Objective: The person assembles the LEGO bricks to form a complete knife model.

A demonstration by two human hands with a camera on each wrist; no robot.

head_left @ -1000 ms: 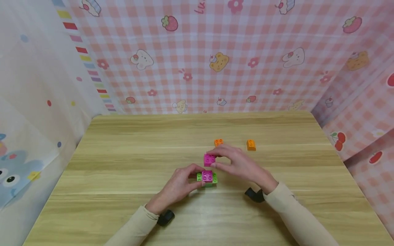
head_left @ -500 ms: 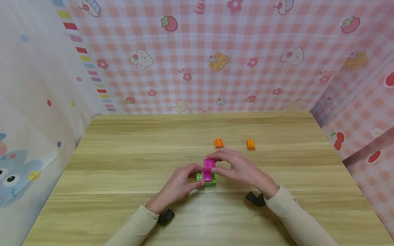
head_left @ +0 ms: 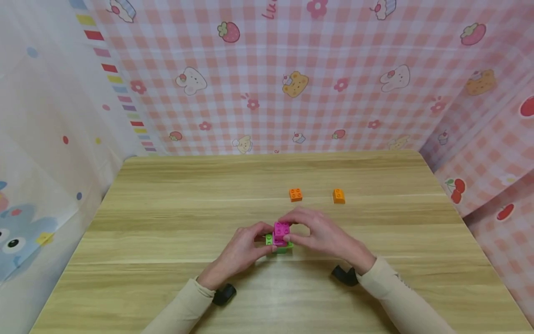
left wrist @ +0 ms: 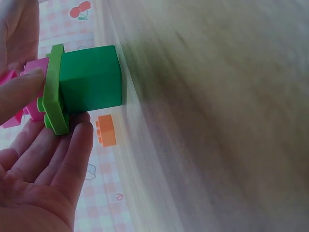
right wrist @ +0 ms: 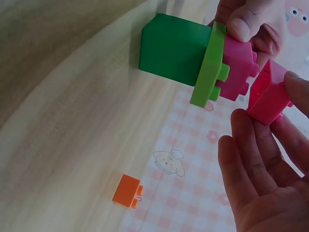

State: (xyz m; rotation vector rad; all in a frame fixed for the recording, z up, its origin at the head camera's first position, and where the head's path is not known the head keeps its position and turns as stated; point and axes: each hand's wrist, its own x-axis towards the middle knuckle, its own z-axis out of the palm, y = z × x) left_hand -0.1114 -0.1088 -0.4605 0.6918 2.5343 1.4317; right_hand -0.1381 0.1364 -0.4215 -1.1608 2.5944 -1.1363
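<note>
Left hand (head_left: 242, 246) pinches lower pink stud brick (right wrist: 236, 67), presumably steadying green block (right wrist: 176, 48) on tabletop (head_left: 167, 195); right hand (head_left: 319, 232) pinches upper pink four-stud brick (right wrist: 270, 100), tilted right over it, likely for alignment.

"Lu" (head_left: 270, 9), perhaps, and "e" (head_left: 276, 151) on cloth (head_left: 271, 60)

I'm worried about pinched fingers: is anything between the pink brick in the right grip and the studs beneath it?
Nothing visible is. The right wrist view shows a narrow gap between the held brick and the studs of the lower pink brick; the left grip holds the stack from its sides.
</note>
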